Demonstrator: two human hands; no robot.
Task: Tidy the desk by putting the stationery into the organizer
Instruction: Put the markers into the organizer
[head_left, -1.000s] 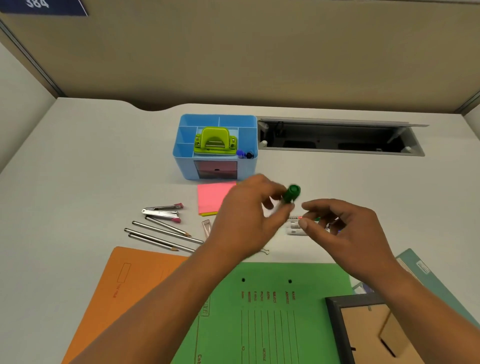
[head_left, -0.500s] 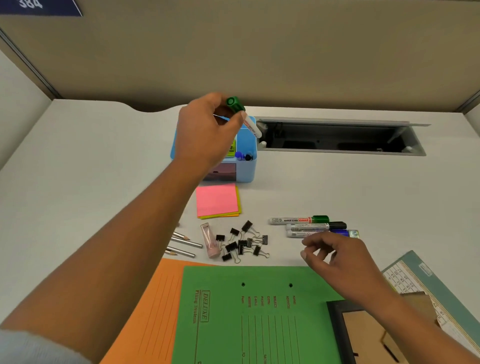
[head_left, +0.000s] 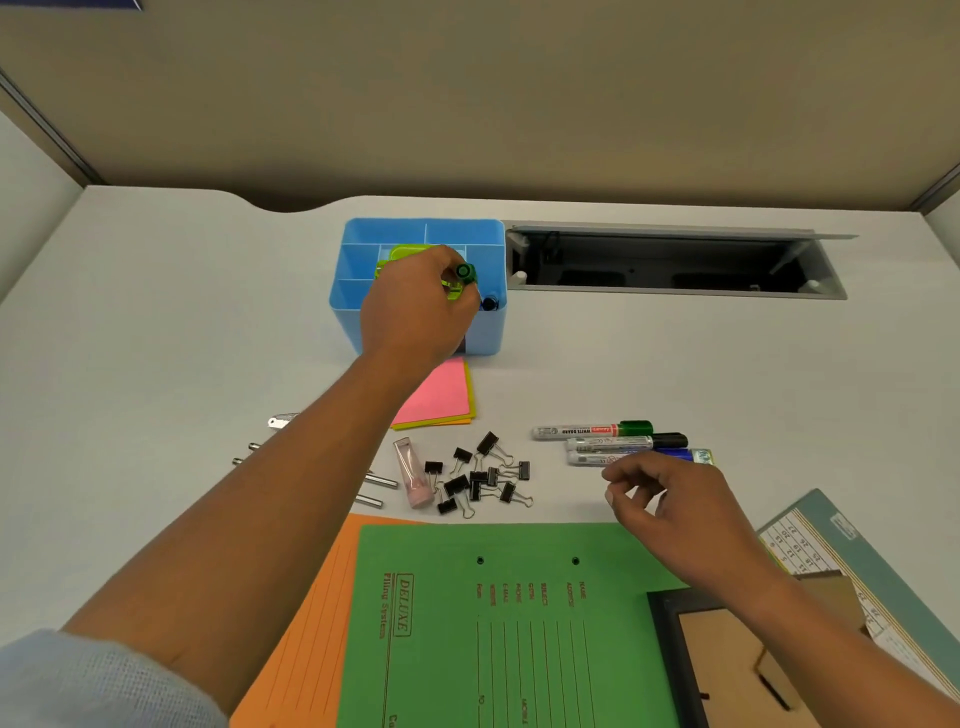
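Note:
The blue organizer (head_left: 358, 249) stands at the back of the desk with a lime hole punch (head_left: 395, 257) and a blue-capped marker (head_left: 489, 303) inside. My left hand (head_left: 415, 306) is over its front right part, fingers shut on a green-capped marker (head_left: 465, 272) held upright; its body is hidden by my fingers. Three whiteboard markers (head_left: 608, 441) lie in a row on the desk. My right hand (head_left: 670, 504) hovers just in front of them, fingers curled and apart, holding nothing.
Pink sticky notes (head_left: 441, 397), several black binder clips (head_left: 483, 478), a small pink tube (head_left: 413, 473) and pencils (head_left: 376, 480) lie mid-desk. Green (head_left: 493, 623) and orange (head_left: 306, 613) folders, a picture frame (head_left: 727, 665) and a calendar (head_left: 810, 540) fill the near edge. An open cable tray (head_left: 670, 265) sits right of the organizer.
My left hand carried the green-capped marker from mid-desk up to the organizer and lowered it over the front right compartment. My right hand drew back slightly toward the three markers.

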